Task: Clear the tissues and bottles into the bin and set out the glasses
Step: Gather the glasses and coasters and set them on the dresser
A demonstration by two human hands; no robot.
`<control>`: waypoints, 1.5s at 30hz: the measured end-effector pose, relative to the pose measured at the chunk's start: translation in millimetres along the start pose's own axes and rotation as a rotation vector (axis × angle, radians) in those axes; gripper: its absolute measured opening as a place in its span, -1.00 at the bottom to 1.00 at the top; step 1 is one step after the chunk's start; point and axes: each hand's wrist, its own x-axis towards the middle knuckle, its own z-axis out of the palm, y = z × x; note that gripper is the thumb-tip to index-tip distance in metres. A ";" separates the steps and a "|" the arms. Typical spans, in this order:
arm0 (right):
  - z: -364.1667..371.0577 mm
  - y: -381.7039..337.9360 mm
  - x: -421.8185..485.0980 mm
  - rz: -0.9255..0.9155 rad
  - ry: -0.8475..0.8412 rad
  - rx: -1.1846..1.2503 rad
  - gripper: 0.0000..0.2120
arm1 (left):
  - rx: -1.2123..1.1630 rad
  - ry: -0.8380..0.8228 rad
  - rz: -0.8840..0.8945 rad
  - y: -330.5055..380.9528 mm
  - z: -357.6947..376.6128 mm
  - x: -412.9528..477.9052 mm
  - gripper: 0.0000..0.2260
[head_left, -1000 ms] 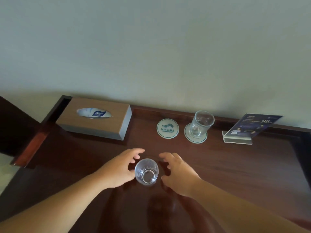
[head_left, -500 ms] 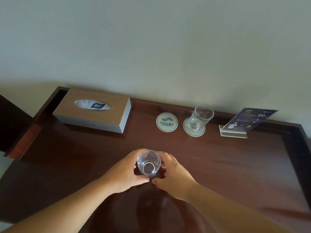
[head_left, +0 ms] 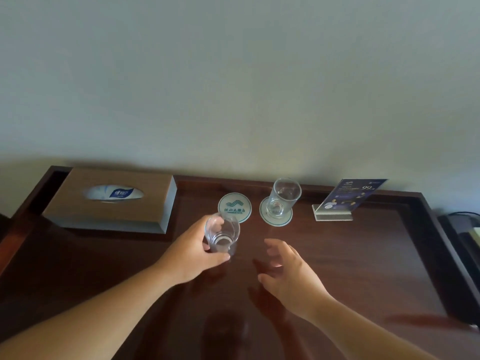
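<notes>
My left hand (head_left: 193, 252) grips a clear empty glass (head_left: 223, 233), tilted slightly, just in front of a bare round white coaster (head_left: 234, 207) with a green logo. My right hand (head_left: 288, 274) hovers to the right of that glass with fingers spread and holds nothing. A second clear glass (head_left: 283, 200) stands upright on another white coaster (head_left: 275, 216) near the back of the dark wooden table (head_left: 363, 255).
A wooden tissue box (head_left: 114, 200) with a tissue showing lies at the back left. A blue card in an acrylic stand (head_left: 345, 201) sits at the back right. The table has a raised rim; a dark device (head_left: 462, 229) lies beyond its right edge.
Both hands closed round the glass; now my right hand has let go and drawn right. My left hand has carried the glass back toward the bare coaster.
</notes>
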 end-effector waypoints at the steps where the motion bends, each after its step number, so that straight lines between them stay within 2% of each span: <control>1: -3.2 0.3 2.5 0.000 0.018 -0.002 -0.36 | 0.013 0.011 0.004 2.9 -2.6 11.2 -0.40; 14: -22.4 18.3 27.4 0.049 0.068 0.036 -0.41 | 0.091 0.116 -0.023 10.9 2.1 114.0 -0.41; 45: -19.6 32.2 41.1 0.068 0.044 0.053 -0.43 | 0.063 0.118 -0.076 -11.4 11.9 126.2 -0.34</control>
